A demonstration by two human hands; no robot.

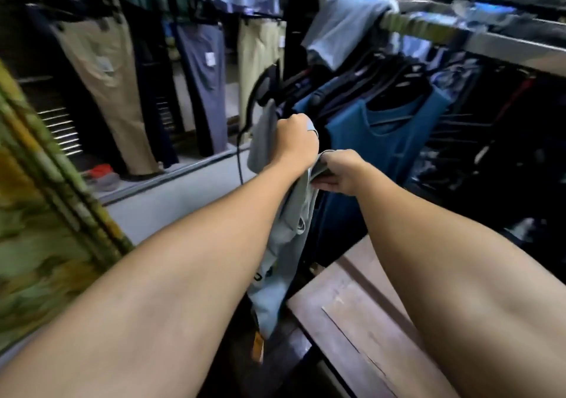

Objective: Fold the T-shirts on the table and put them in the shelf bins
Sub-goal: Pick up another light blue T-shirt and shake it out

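Both bare forearms fill the lower frame, extended forward and converging on one garment. Left of the left hand, well apart, hang beige cotton trousers and slate-grey trousers, with a blurred green-and-yellow patterned cloth nearer the camera. The left hand is clenched, knuckles up, around the top edge of the pale grey-blue cotton T-shirt, holding it aloft. Just right of it and slightly lower, the right hand grasps a fold of the same T-shirt, with its fingers curled underneath. The T-shirt hangs bunched and unfolded between the arms, off the edge of the brown wooden desk, which lies below the right forearm. Beyond the right hand, teal T-shirts on black plastic hangers crowd a rail.

Assessment: folding has not begun; no shelf bins are identifiable. Risks: the trailing hem could snag on the desk corner or drag low when swung across; the narrow, bunched grip may produce a skewed fold unless the shoulders are spread first.
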